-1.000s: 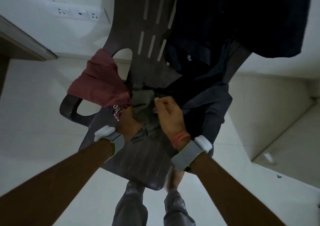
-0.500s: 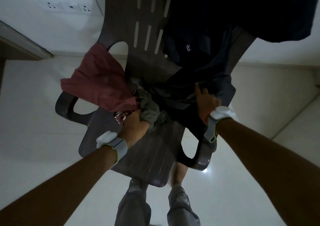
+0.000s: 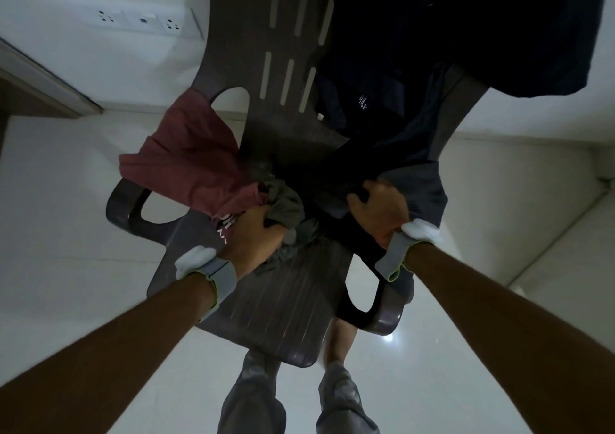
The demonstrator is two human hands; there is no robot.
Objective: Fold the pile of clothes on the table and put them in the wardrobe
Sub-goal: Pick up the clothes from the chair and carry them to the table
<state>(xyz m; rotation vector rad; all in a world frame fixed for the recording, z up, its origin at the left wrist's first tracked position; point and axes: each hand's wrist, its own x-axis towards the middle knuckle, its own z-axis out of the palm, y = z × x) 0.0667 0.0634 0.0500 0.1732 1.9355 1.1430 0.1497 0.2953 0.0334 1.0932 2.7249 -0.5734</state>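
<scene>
Clothes lie heaped on a dark brown plastic chair [image 3: 286,303]. My left hand [image 3: 256,233] grips a crumpled olive-grey garment [image 3: 286,205] at the middle of the seat, right beside a maroon printed garment [image 3: 189,160] that hangs over the left armrest. My right hand [image 3: 379,210] grips dark navy clothing [image 3: 392,154] on the right side of the seat. More navy fabric [image 3: 466,27] drapes over the chair back at the upper right.
The chair stands on a glossy white tiled floor [image 3: 73,227]. A white wall with a socket strip [image 3: 139,20] is behind it. A wooden edge [image 3: 30,100] shows at the far left. My legs in grey trousers [image 3: 253,400] are just in front of the seat.
My right hand left the olive-grey garment, swung to the right side of the seat and closed on the navy clothing. My left hand stayed gripping the olive-grey garment.
</scene>
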